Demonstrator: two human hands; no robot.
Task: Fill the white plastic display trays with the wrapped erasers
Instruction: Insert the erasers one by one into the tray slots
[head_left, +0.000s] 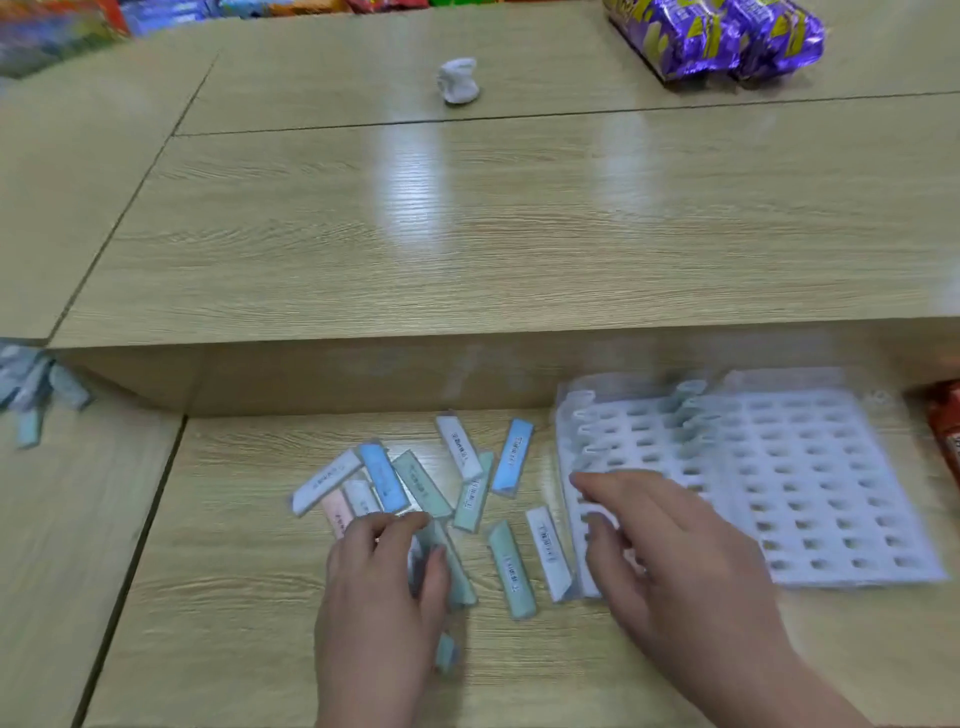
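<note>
Left hand (382, 577) is curling round a teal eraser (460, 582) at the pile's 6 o'clock edge. Wrapped erasers (415, 483) are lying scattered, some overlapping, at 9 o'clock of the white tray (810, 493). Right hand (670, 551), fingers spread and loose, is resting on the tray's left edge, holding nothing. Bare tabletop (519, 686) is lying open at 6 o'clock; a raised step (363, 379) is bounding 12 o'clock.
</note>
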